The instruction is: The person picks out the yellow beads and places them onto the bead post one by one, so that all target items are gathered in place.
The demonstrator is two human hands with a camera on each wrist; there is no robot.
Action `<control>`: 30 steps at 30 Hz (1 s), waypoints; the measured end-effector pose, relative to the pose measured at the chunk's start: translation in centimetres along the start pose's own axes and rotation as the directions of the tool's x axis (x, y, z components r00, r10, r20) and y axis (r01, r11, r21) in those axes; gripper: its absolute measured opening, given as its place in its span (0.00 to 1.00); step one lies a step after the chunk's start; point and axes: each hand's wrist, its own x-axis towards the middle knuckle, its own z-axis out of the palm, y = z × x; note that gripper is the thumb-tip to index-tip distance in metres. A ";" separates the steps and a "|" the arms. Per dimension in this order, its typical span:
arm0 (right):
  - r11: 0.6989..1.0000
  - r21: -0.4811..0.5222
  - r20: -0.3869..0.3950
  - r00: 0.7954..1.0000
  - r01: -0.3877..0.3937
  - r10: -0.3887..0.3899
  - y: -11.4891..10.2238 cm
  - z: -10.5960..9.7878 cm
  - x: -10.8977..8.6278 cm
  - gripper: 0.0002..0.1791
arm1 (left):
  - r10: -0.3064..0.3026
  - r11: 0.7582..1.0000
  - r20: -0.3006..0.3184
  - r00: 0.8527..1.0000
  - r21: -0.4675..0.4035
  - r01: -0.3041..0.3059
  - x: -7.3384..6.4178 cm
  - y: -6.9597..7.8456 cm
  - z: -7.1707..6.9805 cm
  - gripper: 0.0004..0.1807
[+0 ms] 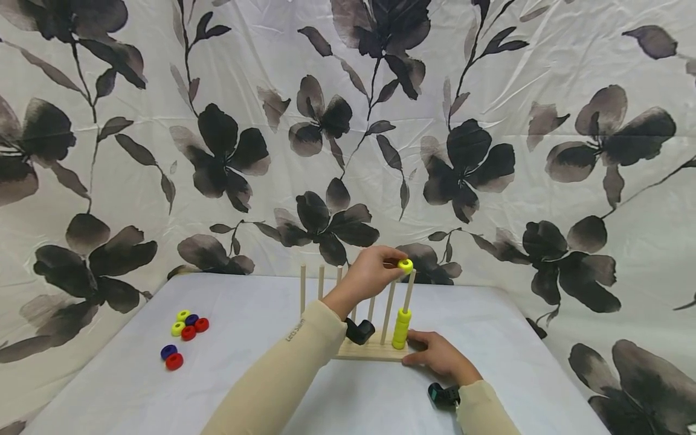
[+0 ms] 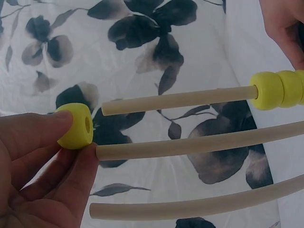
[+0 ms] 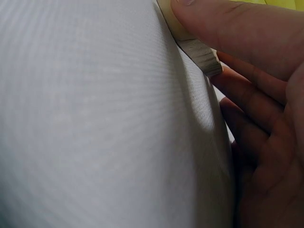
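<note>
A yellow bead (image 1: 405, 266) with a hole through it is pinched between the thumb and fingers of my left hand (image 1: 365, 275). It is close to the top of the rightmost wooden peg (image 1: 410, 291). In the left wrist view, the hole of the bead (image 2: 76, 126) faces the peg tips, a short gap away. A stack of yellow beads (image 1: 401, 329) sits low on that same peg. My right hand (image 1: 441, 357) grips the right end of the wooden base (image 1: 375, 351), thumb at the front and fingers behind, as the right wrist view shows the base corner (image 3: 204, 57) between them.
On the left of the white table (image 1: 234, 386) lie loose beads: a cluster with yellow beads (image 1: 177, 328), red beads (image 1: 188, 333) and a blue bead (image 1: 191, 320). Nearer the front are another blue bead (image 1: 168, 351) and red bead (image 1: 174, 362). A flowered cloth (image 1: 402, 181) hangs behind.
</note>
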 end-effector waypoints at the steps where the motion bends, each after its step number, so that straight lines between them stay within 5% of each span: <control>1: 1.000 -0.003 0.001 1.000 -0.002 0.002 0.1 0.0 0.0 0.42 | 0.001 1.000 0.000 1.000 0.004 -0.001 0.1 0.0 0.1 0.18; 30: 1.000 -0.012 -0.008 1.000 0.028 -0.028 -0.1 0.0 -0.3 0.41 | -0.005 0.994 0.066 0.998 0.108 -0.002 2.0 0.6 1.4 0.18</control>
